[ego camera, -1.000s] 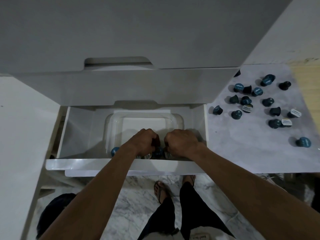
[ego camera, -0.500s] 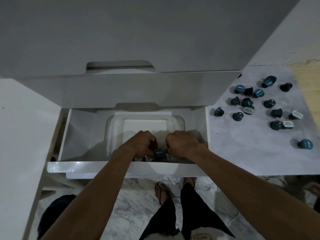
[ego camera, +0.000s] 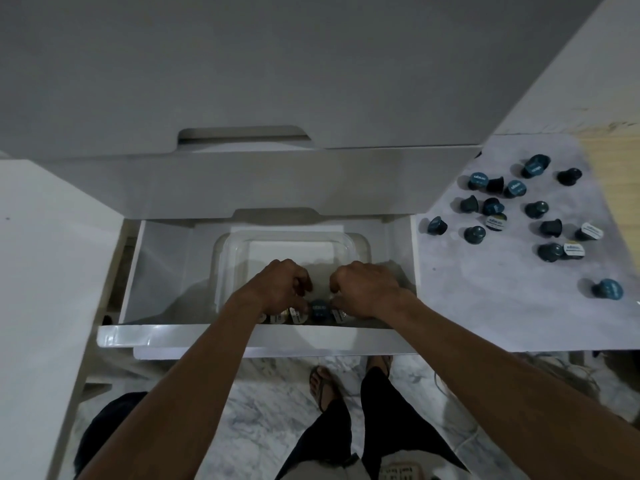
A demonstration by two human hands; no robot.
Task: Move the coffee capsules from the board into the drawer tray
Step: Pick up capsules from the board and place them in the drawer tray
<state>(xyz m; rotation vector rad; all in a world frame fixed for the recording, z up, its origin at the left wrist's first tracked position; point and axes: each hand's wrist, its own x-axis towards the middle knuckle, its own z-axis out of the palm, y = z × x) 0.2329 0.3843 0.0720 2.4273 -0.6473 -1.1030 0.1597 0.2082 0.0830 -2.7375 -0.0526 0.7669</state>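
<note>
Several dark blue coffee capsules (ego camera: 475,234) lie scattered on the grey marbled board (ego camera: 502,306) at the right, some showing white lids. A clear plastic tray (ego camera: 291,237) sits in the open white drawer (ego camera: 207,336). Both my hands are inside the tray at its near edge. My left hand (ego camera: 277,289) and my right hand (ego camera: 367,289) have their fingers curled downward over a row of capsules (ego camera: 298,315). One blue capsule (ego camera: 318,308) lies free between the two hands. What the fingertips hold is hidden beneath the hands.
A white cabinet front (ego camera: 242,81) rises behind the drawer, and a second drawer front (ego camera: 242,181) overhangs the open one. A white surface (ego camera: 41,271) flanks the left. My legs and sandalled feet (ego camera: 325,382) stand on the marble floor below.
My hands have drawn slightly apart over the tray's near edge, so the blue capsule between them shows more. The capsules on the board have not moved.
</note>
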